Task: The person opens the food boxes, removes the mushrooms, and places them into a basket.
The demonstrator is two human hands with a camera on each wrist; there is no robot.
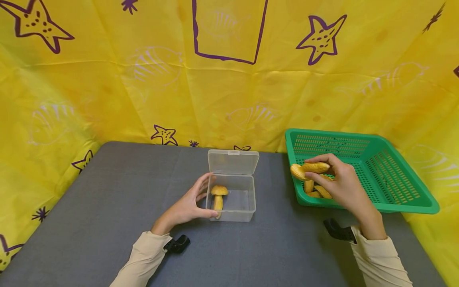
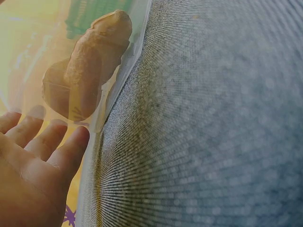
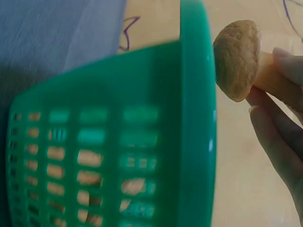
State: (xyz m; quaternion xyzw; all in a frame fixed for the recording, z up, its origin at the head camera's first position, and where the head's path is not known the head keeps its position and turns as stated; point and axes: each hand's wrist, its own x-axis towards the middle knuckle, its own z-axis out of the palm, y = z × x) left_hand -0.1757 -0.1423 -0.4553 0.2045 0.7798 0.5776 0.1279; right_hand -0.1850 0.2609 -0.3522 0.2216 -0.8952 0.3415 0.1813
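A mushroom with a yellow-brown cap (image 1: 298,172) is pinched by its stem between the thumb and fingers of my right hand (image 1: 346,185), just above the left side of the green basket (image 1: 405,171). In the right wrist view its rounded cap (image 3: 238,60) shows beside the basket's rim. My left hand (image 1: 183,207) holds the clear plastic box (image 1: 238,216) by its left side, thumb at the front wall and fingers toward the back. Inside the box, against that left side, lies another mushroom (image 1: 219,191). The box's hinged lid (image 1: 233,162) stands raised at the back.
Several more mushrooms (image 1: 322,192) lie in the left part of the basket, partly hidden behind my right hand. Box and basket stand on a grey cloth-covered table (image 1: 143,179). A yellow patterned curtain (image 1: 222,91) hangs behind it and along its sides.
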